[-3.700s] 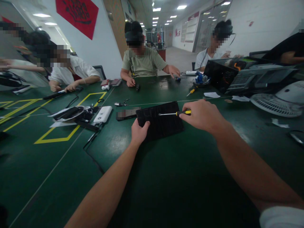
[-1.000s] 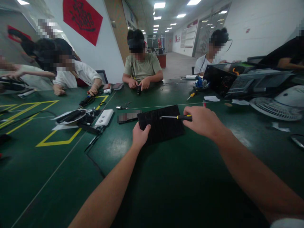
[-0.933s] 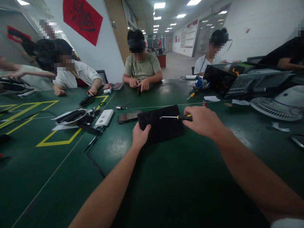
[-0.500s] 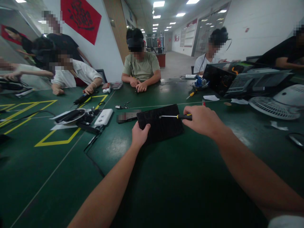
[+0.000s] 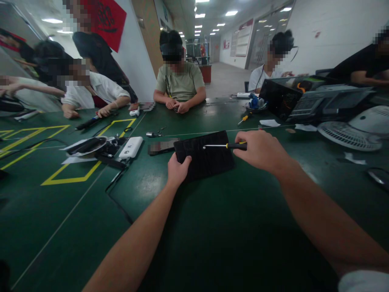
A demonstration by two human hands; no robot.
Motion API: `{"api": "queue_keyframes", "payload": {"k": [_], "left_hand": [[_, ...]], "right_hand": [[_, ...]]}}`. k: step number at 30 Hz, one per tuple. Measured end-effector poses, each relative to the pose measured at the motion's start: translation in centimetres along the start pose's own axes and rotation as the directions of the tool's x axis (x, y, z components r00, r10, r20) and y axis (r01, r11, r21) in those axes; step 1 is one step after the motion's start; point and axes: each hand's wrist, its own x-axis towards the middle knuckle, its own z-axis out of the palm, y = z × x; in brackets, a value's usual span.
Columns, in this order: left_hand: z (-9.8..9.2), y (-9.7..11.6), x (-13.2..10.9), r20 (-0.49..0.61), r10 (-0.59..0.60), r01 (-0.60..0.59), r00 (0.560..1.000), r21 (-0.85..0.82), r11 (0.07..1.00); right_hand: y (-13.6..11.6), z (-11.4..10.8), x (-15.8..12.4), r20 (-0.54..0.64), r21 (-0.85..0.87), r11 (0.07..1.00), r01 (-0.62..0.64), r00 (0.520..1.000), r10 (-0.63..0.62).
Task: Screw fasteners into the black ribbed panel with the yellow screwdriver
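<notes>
A flat black device [image 5: 209,160] lies on the green table [image 5: 212,227] in front of me. My left hand [image 5: 178,169] is closed on its near left corner and holds it down. My right hand [image 5: 260,149] is closed round the black and yellow handle of a screwdriver [image 5: 223,146]. The metal shaft points left, and its tip rests over the upper middle of the device.
A white power bank [image 5: 131,147], cables and a dish of parts lie at the left. Another small screwdriver [image 5: 244,118] lies further back. Opened laptops [image 5: 316,99] and a white fan [image 5: 352,132] stand at the right. Several people sit round the table, and yellow tape marks [image 5: 75,174] its left part.
My hands have stayed on the device and the screwdriver, almost still. A person in black has walked in at the far left, and the person opposite has drawn both hands together.
</notes>
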Motion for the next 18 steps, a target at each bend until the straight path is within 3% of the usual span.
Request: {"api": "queue_keyframes", "payload": {"k": [11, 18], "left_hand": [[-0.07, -0.06, -0.05, 0.012, -0.010, 0.010, 1.000, 0.009, 1.000], [-0.03, -0.09, 0.00, 0.008, -0.007, 0.006, 1.000, 0.016, 1.000]], "right_hand": [[0.36, -0.14, -0.02, -0.041, 0.034, 0.999, 0.023, 0.999, -0.022], [-0.02, 0.07, 0.00, 0.040, 0.074, 0.997, 0.010, 0.999, -0.013]]}}
